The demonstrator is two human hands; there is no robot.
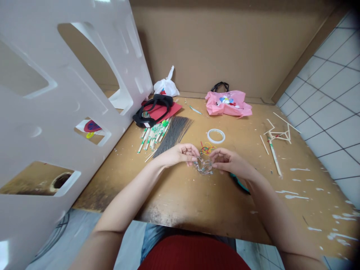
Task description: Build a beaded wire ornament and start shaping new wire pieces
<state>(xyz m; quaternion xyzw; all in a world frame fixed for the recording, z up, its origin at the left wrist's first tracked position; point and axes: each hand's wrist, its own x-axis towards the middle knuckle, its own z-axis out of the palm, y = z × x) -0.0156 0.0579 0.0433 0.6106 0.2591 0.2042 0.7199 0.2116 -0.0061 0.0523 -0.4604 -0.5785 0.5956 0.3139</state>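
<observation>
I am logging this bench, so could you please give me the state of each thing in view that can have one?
Left hand: pinched shut on the small clear crumpled plastic piece.
Right hand: pinched shut on the same piece.
White plastic bag: knotted shut.
Pink plastic bag with black handles: slumped flat.
White tape ring: lying flat.
Bundle of thin dark sticks: loose, fanned out.
Chopsticks in green-and-white paper sleeves: wrapped.
Pale wooden stick frame: joined.
</observation>
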